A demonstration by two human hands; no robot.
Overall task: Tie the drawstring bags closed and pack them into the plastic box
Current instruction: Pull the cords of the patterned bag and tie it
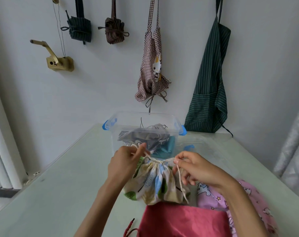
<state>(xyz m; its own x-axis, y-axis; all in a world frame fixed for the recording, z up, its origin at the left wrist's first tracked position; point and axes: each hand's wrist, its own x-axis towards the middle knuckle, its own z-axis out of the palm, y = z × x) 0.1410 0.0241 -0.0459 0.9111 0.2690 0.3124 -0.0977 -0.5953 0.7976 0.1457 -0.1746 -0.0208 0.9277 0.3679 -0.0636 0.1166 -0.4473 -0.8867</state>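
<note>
A patterned cream, blue and green drawstring bag (155,183) stands on the table with its mouth gathered tight. My left hand (124,163) pinches one end of its cream drawstring (160,159) up and to the left. On the other side, my right hand (195,168) pinches the second end, which trails down over the bag. Behind the bag stands the clear plastic box (121,134) with blue latches, holding a grey bag (145,136) and a teal bag (167,147).
A red bag (183,219) with a dark red cord lies at the near edge, and a pink printed bag (212,197) lies under my right forearm. The box's clear lid (201,147) lies to the right of the box. Aprons and tied bags hang on the wall behind.
</note>
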